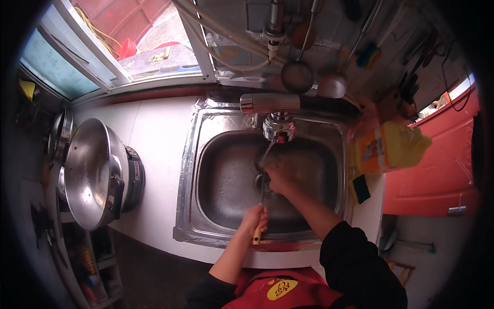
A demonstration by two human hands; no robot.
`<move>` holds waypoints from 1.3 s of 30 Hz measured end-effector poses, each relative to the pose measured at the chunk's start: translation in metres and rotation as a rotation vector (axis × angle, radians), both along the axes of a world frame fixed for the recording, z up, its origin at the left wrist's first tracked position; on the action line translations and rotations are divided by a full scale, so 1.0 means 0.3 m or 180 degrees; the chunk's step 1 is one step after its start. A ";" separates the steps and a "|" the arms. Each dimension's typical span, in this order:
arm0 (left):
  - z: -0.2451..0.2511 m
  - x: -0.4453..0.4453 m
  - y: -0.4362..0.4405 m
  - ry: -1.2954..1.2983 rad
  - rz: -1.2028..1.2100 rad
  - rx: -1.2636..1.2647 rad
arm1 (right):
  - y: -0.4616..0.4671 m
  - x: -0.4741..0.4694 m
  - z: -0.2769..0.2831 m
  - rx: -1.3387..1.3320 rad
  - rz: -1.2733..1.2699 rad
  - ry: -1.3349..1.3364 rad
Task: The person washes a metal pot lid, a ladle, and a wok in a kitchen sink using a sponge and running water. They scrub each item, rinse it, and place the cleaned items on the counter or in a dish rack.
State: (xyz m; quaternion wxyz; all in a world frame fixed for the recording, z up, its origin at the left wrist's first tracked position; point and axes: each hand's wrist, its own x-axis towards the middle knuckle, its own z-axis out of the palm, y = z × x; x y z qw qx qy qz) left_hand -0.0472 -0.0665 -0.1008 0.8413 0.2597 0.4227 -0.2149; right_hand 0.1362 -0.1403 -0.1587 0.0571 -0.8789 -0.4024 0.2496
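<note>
My left hand (255,218) is closed around the handle (256,236) of a long-handled kitchen utensil, apparently a ladle, over the sink's front edge. Its thin metal shaft (263,193) runs away from me across the stainless-steel sink (227,174). At the far end my right hand (281,180) has its fingers curled against the utensil's dark, rounded head, which is blurred and partly covered. A stream of water (267,151) falls from the chrome faucet (278,127) onto that end. The drain (266,187) shows beneath, partly behind my right hand.
A large steel wok (90,174) rests tilted on a cooker (134,179) at the left. Right of the sink are a yellow jug (397,146) and a green scouring sponge (361,189). A ladle (297,76) and a wok spatula (332,85) hang behind the faucet.
</note>
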 end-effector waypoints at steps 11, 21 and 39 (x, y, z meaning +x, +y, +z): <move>-0.036 0.002 -0.001 0.0082 -0.0079 -0.0269 | 0.007 0.051 0.050 0.0197 0.0224 -0.0661; -0.032 0.011 -0.021 0.0117 -0.0014 -0.0071 | 0.018 0.041 0.023 0.1040 -0.0166 0.0397; -0.018 0.029 -0.038 0.0148 -0.0148 0.0111 | -0.067 0.040 0.006 0.1440 0.0000 0.0126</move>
